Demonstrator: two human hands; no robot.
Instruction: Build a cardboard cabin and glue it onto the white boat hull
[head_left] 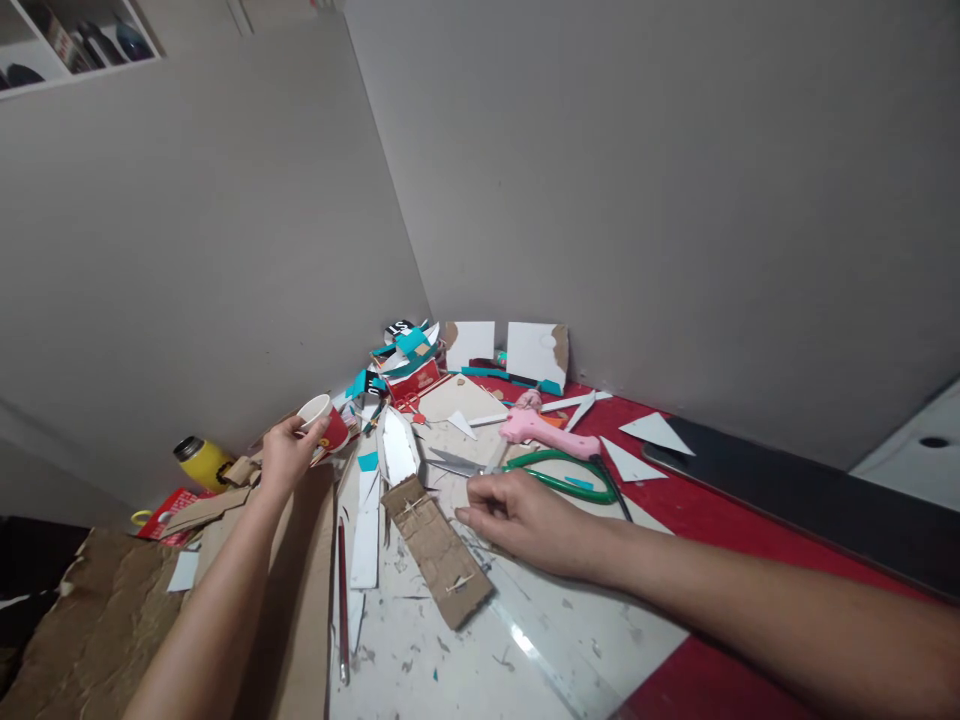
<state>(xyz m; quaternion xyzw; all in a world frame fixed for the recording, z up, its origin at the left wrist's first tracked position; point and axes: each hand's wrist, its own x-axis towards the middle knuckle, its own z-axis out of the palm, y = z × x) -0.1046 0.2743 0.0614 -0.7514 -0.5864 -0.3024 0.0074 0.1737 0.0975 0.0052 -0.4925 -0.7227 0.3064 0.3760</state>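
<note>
My left hand (283, 455) grips a red paper cup (326, 424) tilted on its side, at the left of the cluttered table. My right hand (517, 512) rests palm down on the table, fingers loosely curled and holding nothing that I can see. Its fingertips lie just right of a brown cardboard strip (439, 550). Scissors with green handles (559, 475) lie right behind this hand, blades pointing left. A pink glue gun (544, 430) lies beyond the scissors.
A red table (720, 520) carries a glass sheet (480, 650), white paper triangles (656, 432), teal scraps (409, 345) and white cards (536, 352) in the wall corner. Large cardboard sheets (105, 620) and a yellow bottle (201, 460) are at left. A red pencil (343, 590) lies near the strip.
</note>
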